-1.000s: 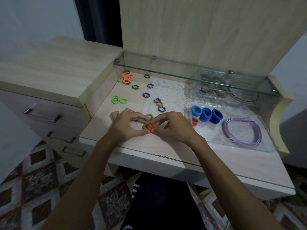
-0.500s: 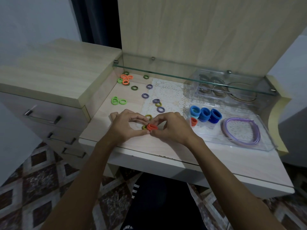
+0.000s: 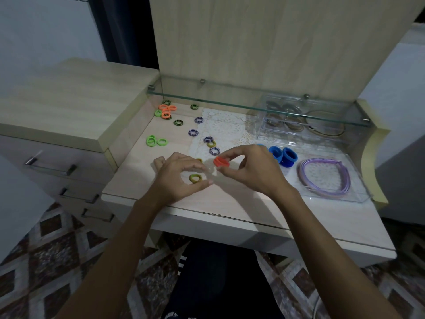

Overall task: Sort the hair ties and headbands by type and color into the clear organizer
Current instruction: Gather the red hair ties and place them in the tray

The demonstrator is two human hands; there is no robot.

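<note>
The right hand (image 3: 250, 171) is pinching a small stack of red hair ties (image 3: 221, 161) above the desk, while the left hand (image 3: 177, 178) is curling loosely over an olive tie (image 3: 195, 178), gripping nothing. Carrying the stack level should be keeping it together. The clear organizer (image 3: 358, 199) is already holding a purple headband (image 3: 324, 176) and blue ties (image 3: 284, 155).

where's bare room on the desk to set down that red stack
Free: the front strip of the desk before both hands, and the patch between the green ties and the left hand. Crowded: the back left corner with the orange ties.
</note>
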